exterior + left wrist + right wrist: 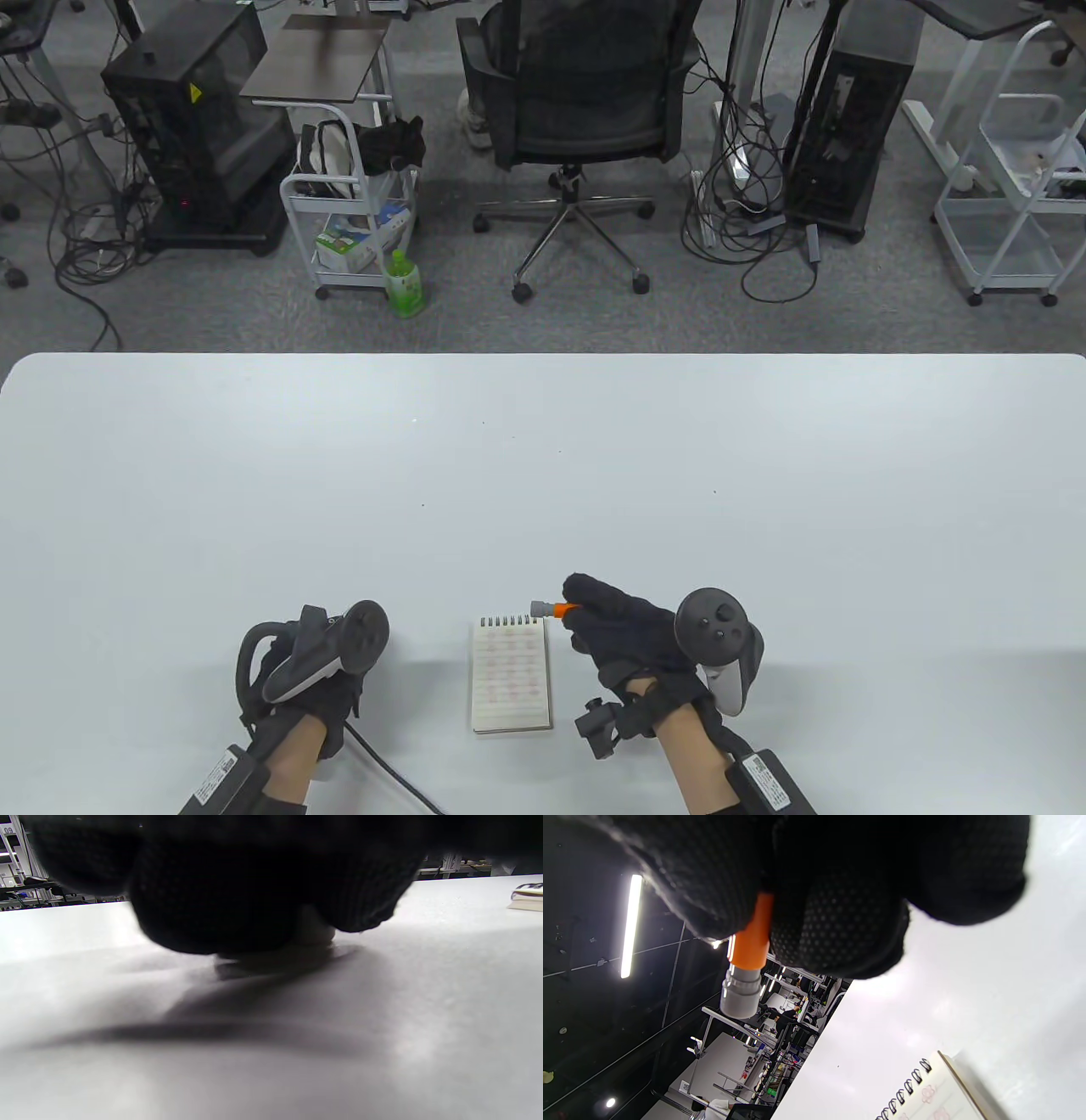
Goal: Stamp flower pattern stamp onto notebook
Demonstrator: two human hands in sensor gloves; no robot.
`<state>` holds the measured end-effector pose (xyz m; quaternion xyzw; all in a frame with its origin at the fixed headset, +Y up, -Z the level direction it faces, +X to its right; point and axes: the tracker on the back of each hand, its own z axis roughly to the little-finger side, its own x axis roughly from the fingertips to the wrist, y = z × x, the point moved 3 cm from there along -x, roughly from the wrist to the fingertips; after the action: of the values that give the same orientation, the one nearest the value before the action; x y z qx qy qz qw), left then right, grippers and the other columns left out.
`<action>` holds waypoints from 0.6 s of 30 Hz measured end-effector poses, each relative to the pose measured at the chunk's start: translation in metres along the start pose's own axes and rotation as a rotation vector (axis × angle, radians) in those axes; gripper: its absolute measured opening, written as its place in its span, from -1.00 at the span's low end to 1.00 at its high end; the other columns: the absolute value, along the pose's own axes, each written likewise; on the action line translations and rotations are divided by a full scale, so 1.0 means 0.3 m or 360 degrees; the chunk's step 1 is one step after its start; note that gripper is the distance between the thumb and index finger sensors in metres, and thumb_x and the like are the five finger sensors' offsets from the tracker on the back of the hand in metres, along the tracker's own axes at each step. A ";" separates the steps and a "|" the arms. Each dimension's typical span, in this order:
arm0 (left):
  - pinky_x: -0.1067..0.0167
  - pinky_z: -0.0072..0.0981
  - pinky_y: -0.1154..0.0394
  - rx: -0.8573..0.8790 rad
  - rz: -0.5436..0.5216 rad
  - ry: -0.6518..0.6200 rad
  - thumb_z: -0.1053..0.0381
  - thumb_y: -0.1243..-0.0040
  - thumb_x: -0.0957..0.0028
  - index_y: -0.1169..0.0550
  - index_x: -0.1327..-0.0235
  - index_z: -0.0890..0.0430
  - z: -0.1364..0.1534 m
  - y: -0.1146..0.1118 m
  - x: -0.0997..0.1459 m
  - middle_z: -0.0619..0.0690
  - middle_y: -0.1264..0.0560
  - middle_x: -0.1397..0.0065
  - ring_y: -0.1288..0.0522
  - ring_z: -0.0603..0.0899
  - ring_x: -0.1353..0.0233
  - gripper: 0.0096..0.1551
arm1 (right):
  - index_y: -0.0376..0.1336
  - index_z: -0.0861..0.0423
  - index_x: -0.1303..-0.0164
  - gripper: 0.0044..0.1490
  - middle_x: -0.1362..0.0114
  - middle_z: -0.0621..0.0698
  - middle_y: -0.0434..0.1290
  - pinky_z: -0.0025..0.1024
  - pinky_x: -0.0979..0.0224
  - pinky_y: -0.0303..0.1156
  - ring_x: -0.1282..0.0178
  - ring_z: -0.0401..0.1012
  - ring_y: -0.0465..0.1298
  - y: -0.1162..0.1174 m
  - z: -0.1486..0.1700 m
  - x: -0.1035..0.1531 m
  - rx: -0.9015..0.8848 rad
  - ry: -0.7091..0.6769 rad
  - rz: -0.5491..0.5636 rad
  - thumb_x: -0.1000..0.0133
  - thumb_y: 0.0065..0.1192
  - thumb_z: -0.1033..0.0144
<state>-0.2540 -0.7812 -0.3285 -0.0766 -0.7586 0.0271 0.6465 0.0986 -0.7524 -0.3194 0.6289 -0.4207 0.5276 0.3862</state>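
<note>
A small spiral notebook (pixel 511 675) lies on the white table (pixel 543 475) near the front edge, its page covered with faint pink flower prints. My right hand (pixel 584 618) is just right of its top corner and grips an orange stamp (pixel 553 609), whose grey head points left over the spiral binding. In the right wrist view my fingers (pixel 835 908) wrap around the orange stamp (pixel 751 942), held above the notebook (pixel 933 1094). My left hand (pixel 327 692) rests on the table left of the notebook. Its curled fingers (pixel 263 899) cover a small pale piece (pixel 314 935).
The notebook's edge shows at the far right of the left wrist view (pixel 528 897). A cable (pixel 390 768) runs from my left wrist to the front edge. Beyond the table's far edge are an office chair (pixel 577 102), a cart and computer towers.
</note>
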 end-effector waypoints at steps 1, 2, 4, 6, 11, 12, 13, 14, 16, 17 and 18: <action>0.04 0.19 -0.50 0.0006 0.0009 0.0007 -0.06 -0.33 0.14 -0.66 -0.09 0.18 0.004 -0.001 0.002 0.13 -0.67 0.00 -0.68 0.14 0.22 -0.43 | 0.44 0.09 -0.17 -0.40 -0.07 0.17 0.60 -0.12 0.13 0.59 0.20 -0.03 0.70 0.001 0.000 0.000 0.0006 -0.0001 -0.0001 0.10 0.50 0.25; 0.03 0.19 -0.50 0.0008 0.0013 0.0013 -0.06 -0.33 0.14 -0.65 -0.10 0.18 0.006 -0.002 0.003 0.13 -0.67 -0.01 -0.68 0.14 0.21 -0.42 | 0.44 0.09 -0.17 -0.40 -0.07 0.17 0.60 -0.12 0.13 0.59 0.20 -0.03 0.70 0.001 0.000 0.000 0.0008 -0.0002 -0.0002 0.10 0.50 0.25; 0.01 0.20 -0.50 0.0013 0.0043 0.0020 -0.06 -0.32 0.13 -0.63 -0.15 0.18 0.013 -0.004 0.005 0.13 -0.66 -0.04 -0.68 0.14 0.18 -0.39 | 0.44 0.09 -0.17 -0.40 -0.07 0.17 0.60 -0.12 0.13 0.59 0.20 -0.03 0.70 0.002 0.000 0.000 0.0014 -0.0002 -0.0004 0.10 0.50 0.25; -0.02 0.22 -0.49 0.0046 0.0099 0.0037 -0.09 -0.32 0.14 -0.59 -0.21 0.18 0.026 -0.001 0.011 0.15 -0.63 -0.11 -0.68 0.16 0.10 -0.34 | 0.44 0.08 -0.17 -0.40 -0.07 0.17 0.60 -0.11 0.13 0.59 0.20 -0.03 0.70 0.003 0.000 0.000 0.0013 0.0000 -0.0003 0.10 0.50 0.25; -0.13 0.28 -0.40 0.0196 0.0225 0.0065 -0.11 -0.30 0.12 -0.46 -0.37 0.14 0.068 0.018 0.037 0.22 -0.49 -0.36 -0.61 0.28 -0.15 -0.23 | 0.44 0.08 -0.17 -0.41 -0.08 0.17 0.60 -0.11 0.13 0.58 0.20 -0.03 0.70 0.004 0.000 0.000 0.0015 -0.0001 -0.0003 0.09 0.50 0.25; -0.15 0.30 -0.37 0.0233 0.0208 0.0062 -0.11 -0.30 0.12 -0.45 -0.38 0.14 0.073 0.031 0.046 0.23 -0.46 -0.40 -0.58 0.30 -0.19 -0.22 | 0.44 0.08 -0.17 -0.40 -0.08 0.17 0.60 -0.11 0.12 0.58 0.19 -0.03 0.70 0.003 -0.001 -0.001 0.0016 -0.0001 -0.0002 0.09 0.50 0.25; -0.17 0.32 -0.34 0.0251 0.0174 0.0049 -0.12 -0.30 0.12 -0.42 -0.41 0.13 0.073 0.046 0.055 0.24 -0.41 -0.43 -0.54 0.33 -0.24 -0.20 | 0.44 0.08 -0.17 -0.41 -0.08 0.17 0.60 -0.11 0.12 0.58 0.19 -0.03 0.70 0.002 -0.001 -0.001 0.0022 -0.0001 0.0003 0.09 0.50 0.25; -0.19 0.33 -0.31 0.0256 0.0144 0.0029 -0.13 -0.30 0.13 -0.38 -0.44 0.12 0.067 0.056 0.061 0.24 -0.37 -0.47 -0.50 0.35 -0.28 -0.17 | 0.43 0.08 -0.18 -0.41 -0.08 0.17 0.59 -0.11 0.11 0.58 0.18 -0.03 0.69 0.002 -0.001 -0.002 0.0028 -0.0002 0.0005 0.09 0.50 0.24; -0.23 0.35 -0.27 0.0256 0.0041 -0.0115 -0.16 -0.29 0.13 -0.35 -0.46 0.09 0.023 0.083 0.075 0.24 -0.31 -0.50 -0.44 0.38 -0.35 -0.14 | 0.43 0.07 -0.18 -0.41 -0.08 0.16 0.59 -0.11 0.11 0.57 0.18 -0.03 0.69 0.002 -0.004 -0.002 0.0054 -0.0008 0.0011 0.09 0.49 0.24; -0.23 0.36 -0.27 0.0266 -0.0004 -0.0187 -0.18 -0.29 0.14 -0.34 -0.47 0.07 -0.008 0.091 0.080 0.24 -0.30 -0.51 -0.43 0.38 -0.37 -0.13 | 0.43 0.07 -0.18 -0.41 -0.08 0.17 0.59 -0.12 0.11 0.57 0.18 -0.03 0.69 0.003 -0.005 -0.003 0.0062 -0.0013 0.0012 0.09 0.49 0.24; -0.24 0.37 -0.25 0.0277 -0.0035 -0.0244 -0.18 -0.29 0.15 -0.35 -0.46 0.07 -0.043 0.093 0.084 0.24 -0.29 -0.52 -0.40 0.40 -0.39 -0.13 | 0.43 0.07 -0.18 -0.41 -0.08 0.16 0.59 -0.12 0.11 0.57 0.18 -0.03 0.69 0.004 -0.006 -0.002 0.0069 -0.0015 0.0010 0.08 0.49 0.24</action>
<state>-0.2428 -0.7505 -0.3059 -0.0095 -0.8014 0.0916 0.5910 0.0969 -0.7511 -0.3198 0.6383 -0.4131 0.5348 0.3687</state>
